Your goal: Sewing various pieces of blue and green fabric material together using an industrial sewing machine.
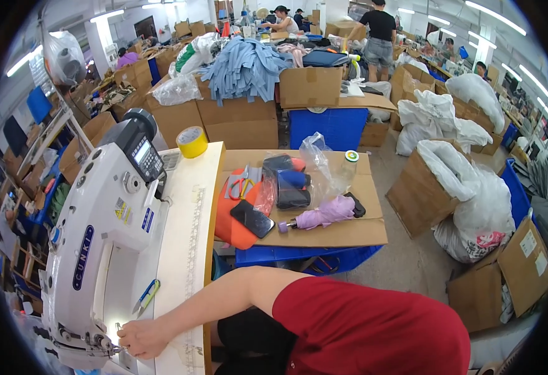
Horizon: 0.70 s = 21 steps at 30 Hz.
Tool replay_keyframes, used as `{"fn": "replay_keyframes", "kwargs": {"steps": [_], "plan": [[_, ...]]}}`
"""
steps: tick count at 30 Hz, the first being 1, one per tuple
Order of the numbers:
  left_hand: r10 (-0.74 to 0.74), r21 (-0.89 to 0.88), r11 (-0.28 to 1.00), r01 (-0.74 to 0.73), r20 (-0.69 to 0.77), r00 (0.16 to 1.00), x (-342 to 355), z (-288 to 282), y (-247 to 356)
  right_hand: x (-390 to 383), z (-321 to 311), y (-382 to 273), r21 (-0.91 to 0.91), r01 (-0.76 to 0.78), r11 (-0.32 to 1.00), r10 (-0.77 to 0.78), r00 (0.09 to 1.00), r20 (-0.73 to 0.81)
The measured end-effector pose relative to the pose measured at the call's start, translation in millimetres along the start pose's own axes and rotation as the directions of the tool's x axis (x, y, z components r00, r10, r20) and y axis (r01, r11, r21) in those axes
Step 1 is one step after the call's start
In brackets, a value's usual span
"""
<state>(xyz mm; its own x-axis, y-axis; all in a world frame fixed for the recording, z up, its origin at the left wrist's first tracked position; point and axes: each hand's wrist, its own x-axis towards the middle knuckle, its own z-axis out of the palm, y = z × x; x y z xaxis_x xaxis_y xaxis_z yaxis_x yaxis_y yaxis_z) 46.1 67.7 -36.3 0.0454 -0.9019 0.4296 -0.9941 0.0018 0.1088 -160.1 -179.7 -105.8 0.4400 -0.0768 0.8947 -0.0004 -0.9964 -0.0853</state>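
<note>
My right hand (143, 339) reaches in from the red sleeve to the needle end of a white sewing machine (89, 250). Its fingers are bent and pressed together beside the lit needle area. Whatever they pinch is too small or hidden to make out. Close by on the pale machine table (189, 250) lie small thread snips (146, 296) with a green and blue handle. A roll of yellow tape (192, 143) rests at the table's far end. My left hand is out of view.
Right of the machine, a cardboard-topped stand (361, 231) holds orange fabric (233, 228), a phone (252, 219), red-and-yellow scissors (241, 187), a folded purple umbrella (327, 212) and a jar (349, 169). Blue fabric strips (246, 65) pile behind. Boxes and white bags (483, 200) stand at right.
</note>
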Motion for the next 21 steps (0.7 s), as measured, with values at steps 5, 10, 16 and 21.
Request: {"fn": "replay_keyframes", "kwargs": {"steps": [5,10,16,21], "plan": [[0.011,0.018,1.0,-0.011,0.001,1.0,-3.0,4.5,-8.1,0.0,1.1,1.4,-0.014,-0.004,1.0,0.004,1.0,0.01],[0.036,0.01,0.999,-0.035,-0.028,0.999,-5.1,5.5,-12.8,2.3,5.2,2.7,-0.029,0.001,1.0,0.0,1.0,0.02],[0.078,0.017,0.997,-0.078,-0.029,0.997,-0.6,-4.4,4.4,0.9,-4.7,-0.8,-0.027,-0.034,0.999,0.035,0.999,0.035],[0.073,0.045,0.996,-0.073,-0.005,0.997,-1.0,1.3,-7.5,2.7,-10.3,-4.7,0.016,-0.043,0.999,0.042,0.997,0.058]]}}
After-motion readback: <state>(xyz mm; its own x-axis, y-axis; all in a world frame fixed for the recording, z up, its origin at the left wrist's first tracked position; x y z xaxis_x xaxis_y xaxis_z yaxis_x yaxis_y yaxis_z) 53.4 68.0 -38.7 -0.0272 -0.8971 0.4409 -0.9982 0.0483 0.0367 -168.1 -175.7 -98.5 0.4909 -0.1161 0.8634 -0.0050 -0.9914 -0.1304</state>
